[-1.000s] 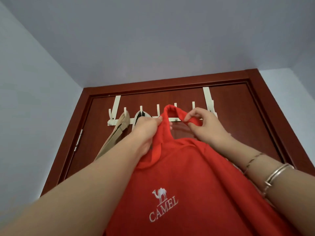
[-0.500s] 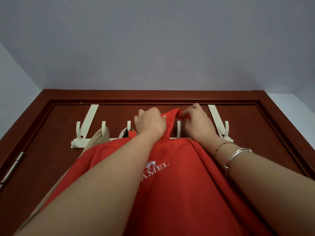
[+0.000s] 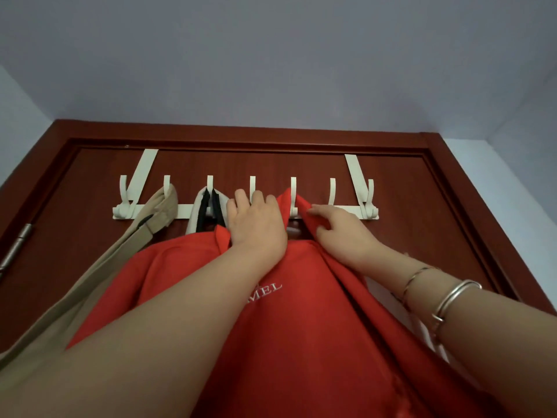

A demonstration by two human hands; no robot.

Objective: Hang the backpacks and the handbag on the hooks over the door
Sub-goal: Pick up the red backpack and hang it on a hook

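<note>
A white over-door hook rack [image 3: 346, 212] hangs on a dark red door [image 3: 401, 206]. The red backpack [image 3: 295, 327] fills the lower middle of the view. Its top loop [image 3: 287, 197] sits over the fifth hook from the left. My left hand [image 3: 256, 224] grips the loop's left side. My right hand [image 3: 340, 233] pinches the loop's right side, fingers partly spread. A beige bag's strap [image 3: 159, 206] hangs on the second hook. A white and black strap [image 3: 208, 206] hangs on the third hook; that bag's body is hidden behind the red backpack.
The fourth [image 3: 252, 188] and sixth [image 3: 332, 191] hooks and both end hooks carry nothing. A door hinge [image 3: 18, 245] shows at the left edge. The ceiling and pale walls fill the top of the view.
Both hands carried the red backpack's loop up and over a hook. The view has closed in on the rack. My right hand's fingers have loosened on the loop.
</note>
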